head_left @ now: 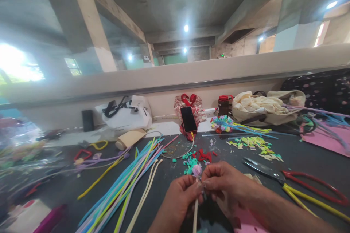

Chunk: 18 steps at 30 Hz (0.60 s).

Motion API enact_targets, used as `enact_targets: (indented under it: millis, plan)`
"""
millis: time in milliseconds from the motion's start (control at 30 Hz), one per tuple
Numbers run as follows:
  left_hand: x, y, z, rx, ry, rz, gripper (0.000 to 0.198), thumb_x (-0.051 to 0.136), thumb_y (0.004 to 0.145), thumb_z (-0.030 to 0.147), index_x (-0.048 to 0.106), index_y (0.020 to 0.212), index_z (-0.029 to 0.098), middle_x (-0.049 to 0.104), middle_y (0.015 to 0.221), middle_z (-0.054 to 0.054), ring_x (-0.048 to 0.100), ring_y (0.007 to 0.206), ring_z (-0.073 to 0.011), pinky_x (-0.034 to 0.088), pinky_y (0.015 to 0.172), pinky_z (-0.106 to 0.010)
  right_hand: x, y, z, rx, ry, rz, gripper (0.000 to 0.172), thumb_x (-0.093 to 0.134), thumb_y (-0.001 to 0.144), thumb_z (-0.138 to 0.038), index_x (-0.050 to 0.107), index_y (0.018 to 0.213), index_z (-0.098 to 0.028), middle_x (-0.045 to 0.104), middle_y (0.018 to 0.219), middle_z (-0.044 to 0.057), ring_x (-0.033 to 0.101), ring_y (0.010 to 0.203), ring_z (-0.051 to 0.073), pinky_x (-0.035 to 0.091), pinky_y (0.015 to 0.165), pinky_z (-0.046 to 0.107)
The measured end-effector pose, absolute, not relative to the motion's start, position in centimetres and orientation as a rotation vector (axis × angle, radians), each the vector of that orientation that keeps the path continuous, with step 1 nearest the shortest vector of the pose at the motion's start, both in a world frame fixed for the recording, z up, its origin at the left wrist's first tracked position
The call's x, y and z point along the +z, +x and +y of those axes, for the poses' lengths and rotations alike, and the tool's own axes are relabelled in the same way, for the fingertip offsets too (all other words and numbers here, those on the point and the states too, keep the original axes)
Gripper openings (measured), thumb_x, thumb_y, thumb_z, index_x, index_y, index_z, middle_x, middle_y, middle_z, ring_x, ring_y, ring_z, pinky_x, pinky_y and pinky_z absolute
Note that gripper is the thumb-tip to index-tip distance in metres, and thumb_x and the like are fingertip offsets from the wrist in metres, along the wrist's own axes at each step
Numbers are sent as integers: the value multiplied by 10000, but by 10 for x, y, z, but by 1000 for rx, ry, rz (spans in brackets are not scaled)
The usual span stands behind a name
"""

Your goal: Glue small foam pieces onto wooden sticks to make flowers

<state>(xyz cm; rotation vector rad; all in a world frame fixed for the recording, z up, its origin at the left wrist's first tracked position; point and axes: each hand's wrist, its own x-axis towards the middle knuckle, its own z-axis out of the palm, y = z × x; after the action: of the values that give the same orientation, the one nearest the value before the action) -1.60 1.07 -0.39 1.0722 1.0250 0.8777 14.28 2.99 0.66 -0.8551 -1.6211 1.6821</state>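
Observation:
A lilac pompom-like flower (pixel 197 170) tops a pale cream stem (pixel 195 215) in front of me. My left hand (pixel 182 194) is closed around this stem just below the flower, thumb and forefinger pinched. Close against it, my right hand (pixel 225 180) also pinches, its fingertips beside the flower's base. What lies between the right fingertips is too small to make out. Turquoise cut pieces (pixel 190 164) and red scraps (pixel 203 155) are strewn just beyond both hands.
Long coloured fuzzy stems (pixel 123 182) lie to the left. Large scissors (pixel 281 179) with red and yellow handles rest open at right. Yellow-green pieces (pixel 253 142) are scattered behind them. A phone (pixel 188 119) leans against a patterned bag (pixel 201 106); a canvas bag (pixel 262 116) stands at back right.

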Motion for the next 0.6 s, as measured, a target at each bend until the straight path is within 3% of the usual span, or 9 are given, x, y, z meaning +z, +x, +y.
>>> enact_targets:
  millis: [167,600]
  plan:
    - [-4,-17,11,968,1054,1075,395,711,473,477,498,545,151,527,398,37,367,316,-35,221,360,-164,11,141,29,1551,-976,-1623,64,579,646,-202,582,630,-140,528,484,-56,435,396,43,287,365,141]
    - [4,-30,11,991,1084,1267,300,689,522,369,482,528,152,509,356,49,284,259,-9,162,315,-145,16,145,28,1458,-1122,-1534,87,541,660,-203,532,596,-145,515,476,-61,394,353,29,226,320,134]
